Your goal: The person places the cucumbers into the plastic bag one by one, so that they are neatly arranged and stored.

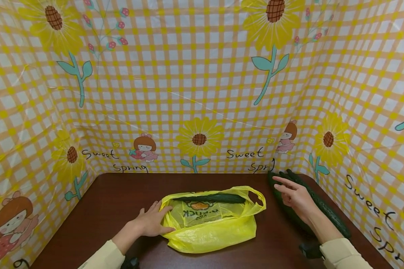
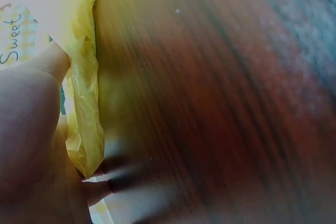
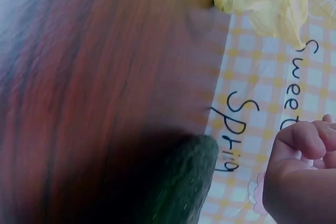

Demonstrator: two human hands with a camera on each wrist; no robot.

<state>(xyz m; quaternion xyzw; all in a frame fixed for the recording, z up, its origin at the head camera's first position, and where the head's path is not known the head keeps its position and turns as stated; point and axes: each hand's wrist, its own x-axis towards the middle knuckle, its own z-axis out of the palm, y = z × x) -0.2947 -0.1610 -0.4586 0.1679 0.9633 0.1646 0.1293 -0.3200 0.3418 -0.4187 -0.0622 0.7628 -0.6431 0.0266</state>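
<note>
A yellow plastic bag [image 1: 215,235] lies on its side on the table, its mouth spread wide. Inside, along the far side, rests a dark green cucumber [image 1: 219,198]. My left hand [image 1: 151,220] is at the bag's left end, thumb and index finger spread over its rim; in the left wrist view the thumb is partly covered by the plastic [image 2: 86,108]. Over on the right, my right hand [image 1: 297,198] hovers above several cucumbers [image 1: 326,211], index finger extended, the other fingers loosely bent, holding nothing. One cucumber's tip [image 3: 189,177] shows below that hand in the right wrist view.
The dark brown table [image 1: 121,194] is enclosed at the back and both sides by a checked cloth [image 1: 195,93] with sunflowers. The bag's handle loop [image 1: 257,200] stands up at its right end, between the bag and the cucumbers.
</note>
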